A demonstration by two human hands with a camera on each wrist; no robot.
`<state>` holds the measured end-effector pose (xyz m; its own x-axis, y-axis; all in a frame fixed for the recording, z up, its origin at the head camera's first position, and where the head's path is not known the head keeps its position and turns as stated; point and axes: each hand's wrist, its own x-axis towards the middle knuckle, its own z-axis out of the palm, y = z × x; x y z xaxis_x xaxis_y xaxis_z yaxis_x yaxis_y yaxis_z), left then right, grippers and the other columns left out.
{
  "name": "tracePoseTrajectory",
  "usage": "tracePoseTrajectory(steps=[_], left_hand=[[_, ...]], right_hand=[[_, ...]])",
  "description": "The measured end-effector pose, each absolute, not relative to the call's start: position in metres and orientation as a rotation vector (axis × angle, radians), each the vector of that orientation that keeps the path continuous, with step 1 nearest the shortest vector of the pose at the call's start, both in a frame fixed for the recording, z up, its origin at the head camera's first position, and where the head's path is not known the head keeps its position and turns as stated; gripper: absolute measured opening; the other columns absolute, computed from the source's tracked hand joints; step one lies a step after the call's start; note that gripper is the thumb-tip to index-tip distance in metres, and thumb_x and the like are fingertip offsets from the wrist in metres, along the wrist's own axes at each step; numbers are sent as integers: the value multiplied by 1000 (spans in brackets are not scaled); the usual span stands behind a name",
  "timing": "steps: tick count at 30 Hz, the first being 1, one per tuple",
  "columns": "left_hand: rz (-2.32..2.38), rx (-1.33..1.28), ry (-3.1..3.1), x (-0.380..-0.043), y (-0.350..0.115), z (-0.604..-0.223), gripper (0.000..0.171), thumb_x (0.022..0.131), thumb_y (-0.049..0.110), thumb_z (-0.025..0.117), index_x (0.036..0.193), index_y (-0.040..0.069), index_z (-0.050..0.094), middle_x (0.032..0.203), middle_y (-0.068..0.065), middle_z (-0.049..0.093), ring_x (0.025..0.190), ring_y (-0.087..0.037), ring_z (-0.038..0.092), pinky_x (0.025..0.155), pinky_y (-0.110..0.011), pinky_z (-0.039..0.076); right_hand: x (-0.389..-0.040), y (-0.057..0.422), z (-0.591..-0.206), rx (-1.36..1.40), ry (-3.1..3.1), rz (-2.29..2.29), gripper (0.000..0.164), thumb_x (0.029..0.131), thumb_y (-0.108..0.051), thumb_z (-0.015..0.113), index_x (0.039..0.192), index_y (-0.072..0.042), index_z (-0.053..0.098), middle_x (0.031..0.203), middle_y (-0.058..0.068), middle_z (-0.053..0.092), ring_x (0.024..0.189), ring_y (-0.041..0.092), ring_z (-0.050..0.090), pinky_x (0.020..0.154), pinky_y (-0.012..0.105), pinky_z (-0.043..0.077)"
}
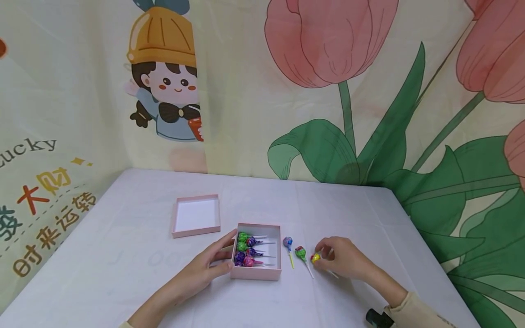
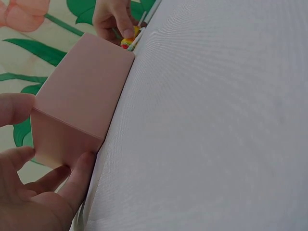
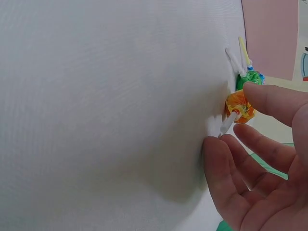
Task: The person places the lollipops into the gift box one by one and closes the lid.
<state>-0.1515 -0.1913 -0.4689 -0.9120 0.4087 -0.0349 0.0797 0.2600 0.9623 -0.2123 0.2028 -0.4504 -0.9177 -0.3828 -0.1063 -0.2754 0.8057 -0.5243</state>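
Observation:
A pink box (image 1: 256, 274) stands on the table, holding several wrapped lollipops (image 1: 249, 261) in green, purple and pink, heads at its left side. My left hand (image 1: 207, 262) touches the box's left wall; in the left wrist view, fingertips (image 2: 85, 161) rest against the pink side (image 2: 62, 139). Right of the box, my right hand (image 1: 344, 259) pinches a yellow lollipop (image 1: 315, 258) by its head, low over the cloth. The right wrist view shows the thumb (image 3: 264, 98) on the yellow-orange wrapper (image 3: 239, 107). A blue lollipop (image 1: 288, 242) and a green lollipop (image 1: 301, 253) lie between box and right hand.
Behind and left of the box, a shallow pink-edged lid (image 1: 197, 231) lies with its white inside up. White cloth (image 1: 135, 255) covers the table. A printed backdrop (image 1: 238, 91) rises at the back edge. A black object (image 1: 378, 318) sits by the right sleeve.

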Motion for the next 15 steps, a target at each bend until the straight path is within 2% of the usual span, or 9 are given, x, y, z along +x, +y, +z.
tracePoseTrajectory(steps=[15], left_hand=[[1707,450,2245,-152,-192,-470,76,107,28,65,171,29,23,171,-21,31,146,-40,48,118,-65,36]], right_hand=[[-209,200,-451,-531,2772,-745,19,88,-22,88,104,-17,77,79,-7,60,73,13,55,59,24,48]])
